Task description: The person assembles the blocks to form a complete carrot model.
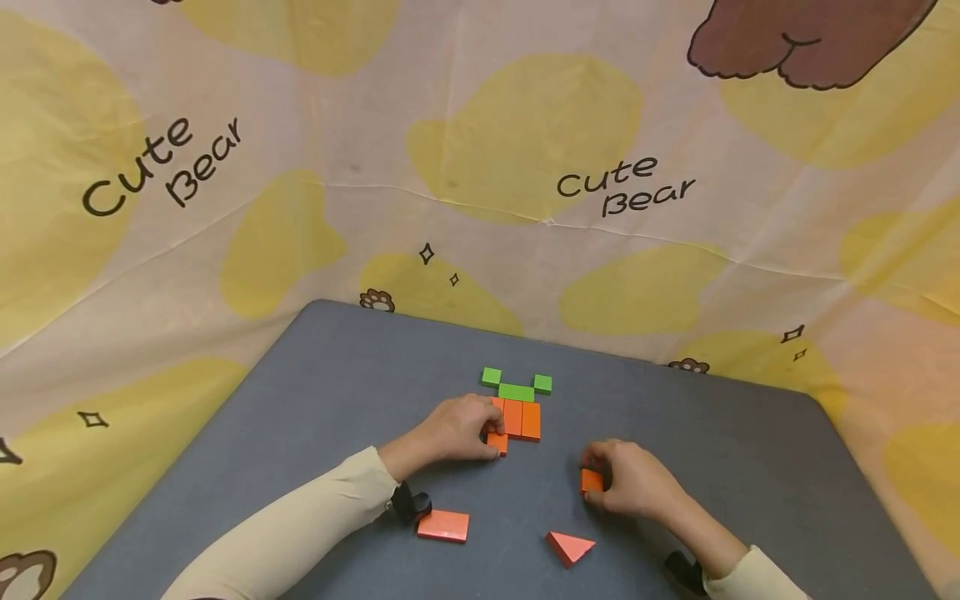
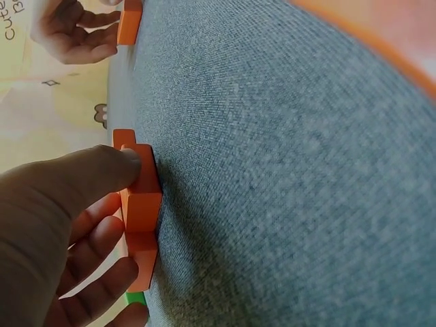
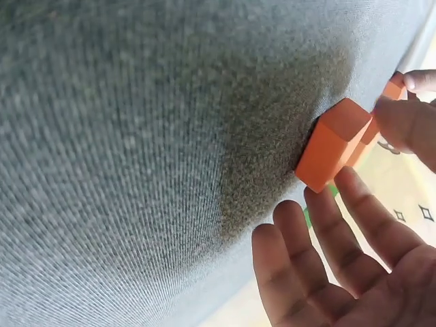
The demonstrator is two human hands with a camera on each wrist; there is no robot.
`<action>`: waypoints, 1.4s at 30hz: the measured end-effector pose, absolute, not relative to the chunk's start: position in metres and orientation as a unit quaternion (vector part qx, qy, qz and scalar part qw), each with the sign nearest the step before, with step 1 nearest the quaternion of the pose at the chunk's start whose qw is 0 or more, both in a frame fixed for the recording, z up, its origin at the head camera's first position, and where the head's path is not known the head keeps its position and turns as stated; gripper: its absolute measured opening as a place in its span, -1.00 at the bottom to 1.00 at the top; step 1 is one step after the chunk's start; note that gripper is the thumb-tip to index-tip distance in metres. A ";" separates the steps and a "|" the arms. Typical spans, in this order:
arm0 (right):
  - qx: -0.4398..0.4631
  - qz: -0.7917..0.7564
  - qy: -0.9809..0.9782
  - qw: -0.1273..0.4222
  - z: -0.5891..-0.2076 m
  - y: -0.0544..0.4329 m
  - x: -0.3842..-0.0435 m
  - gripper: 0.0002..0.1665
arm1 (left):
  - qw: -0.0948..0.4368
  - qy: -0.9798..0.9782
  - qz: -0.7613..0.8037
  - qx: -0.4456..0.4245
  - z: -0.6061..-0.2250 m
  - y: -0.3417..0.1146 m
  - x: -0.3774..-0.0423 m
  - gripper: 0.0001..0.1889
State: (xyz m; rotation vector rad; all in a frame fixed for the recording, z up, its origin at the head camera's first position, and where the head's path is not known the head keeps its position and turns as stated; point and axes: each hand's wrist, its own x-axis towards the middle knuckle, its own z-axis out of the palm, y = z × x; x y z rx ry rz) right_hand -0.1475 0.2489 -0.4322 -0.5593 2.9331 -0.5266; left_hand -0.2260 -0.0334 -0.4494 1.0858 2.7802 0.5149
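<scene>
Shows a grey-blue table (image 1: pixel 337 358) with rounded far corners and a woven-looking top. Has creased, pale pinkish cloth (image 1: pixel 517 258) behind the table and along its sides, printed with yellow patches (image 1: pixel 532 133). Bears black "Cute Bear" lettering (image 1: pixel 637 200) behind the table and beyond its left edge, brown feet (image 1: pixel 806 50) above its far right corner. Seems softly lit, though hard to judge.

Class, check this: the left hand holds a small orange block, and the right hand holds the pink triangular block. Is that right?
Not quite: the head view shows the right hand holding another small orange block; the rest is correct.
</scene>
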 end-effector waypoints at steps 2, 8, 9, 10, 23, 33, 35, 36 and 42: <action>-0.180 -0.175 0.966 0.060 -0.433 0.249 -0.148 -0.63 | 0.057 0.917 0.169 0.358 -0.449 -0.033 -0.226 -0.79; -0.162 -0.167 0.970 0.068 -0.434 0.246 -0.148 -0.66 | 0.060 0.917 0.169 0.357 -0.448 -0.032 -0.226 -0.78; -0.158 -0.163 0.972 0.067 -0.434 0.245 -0.147 -0.67 | 0.060 0.917 0.169 0.357 -0.448 -0.032 -0.226 -0.78; -0.154 -0.158 0.973 0.065 -0.434 0.244 -0.147 -0.67 | 0.060 0.917 0.168 0.357 -0.448 -0.032 -0.226 -0.78; -0.229 -0.156 0.960 0.036 -0.428 0.214 -0.168 -0.68 | 0.057 0.918 0.159 0.358 -0.447 -0.034 -0.224 -0.80; -0.284 -0.169 0.943 0.033 -0.432 0.187 -0.188 -0.68 | 0.049 0.913 0.150 0.376 -0.447 -0.035 -0.223 -0.80; -0.290 -0.171 0.941 0.035 -0.433 0.183 -0.192 -0.68 | 0.048 0.912 0.151 0.377 -0.447 -0.035 -0.223 -0.80; -0.293 -0.173 0.940 0.036 -0.433 0.181 -0.193 -0.68 | 0.048 0.912 0.150 0.377 -0.447 -0.036 -0.223 -0.80; -0.294 -0.197 0.934 0.038 -0.434 0.173 -0.198 -0.68 | 0.047 0.914 0.149 0.375 -0.446 -0.037 -0.223 -0.78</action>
